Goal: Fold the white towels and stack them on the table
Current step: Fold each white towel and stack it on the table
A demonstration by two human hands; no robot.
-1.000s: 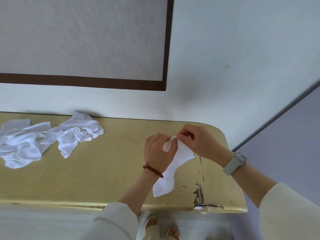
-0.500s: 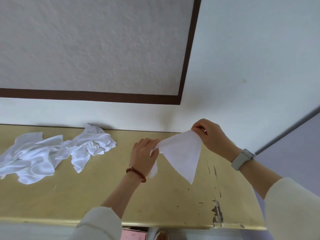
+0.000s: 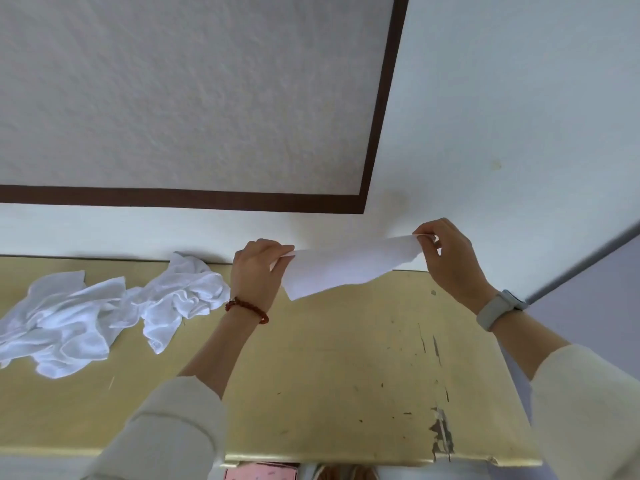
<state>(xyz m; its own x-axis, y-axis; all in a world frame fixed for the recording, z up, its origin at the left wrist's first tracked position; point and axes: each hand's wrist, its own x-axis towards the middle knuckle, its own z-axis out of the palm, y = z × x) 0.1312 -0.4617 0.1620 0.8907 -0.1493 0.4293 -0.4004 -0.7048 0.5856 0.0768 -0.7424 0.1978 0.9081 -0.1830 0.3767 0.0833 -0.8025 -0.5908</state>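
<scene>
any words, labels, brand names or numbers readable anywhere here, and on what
None can be read.
The watch on the right wrist shows only its band and case side; no screen or brand is visible.
The pink thing below the table edge has small marks, too blurred to read.
The held towel, the crumpled towels and the wall panel carry no text.

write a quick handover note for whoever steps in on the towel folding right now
Left hand and right hand each pinch one end of a small white cloth towel, held stretched above the worn yellow table.
Crumpled heap of white towels lies on the table's left side.
Done: nothing folded or stacked in view.
Left: fold the held towel, lay it down, then fold and stack the heap.
</scene>
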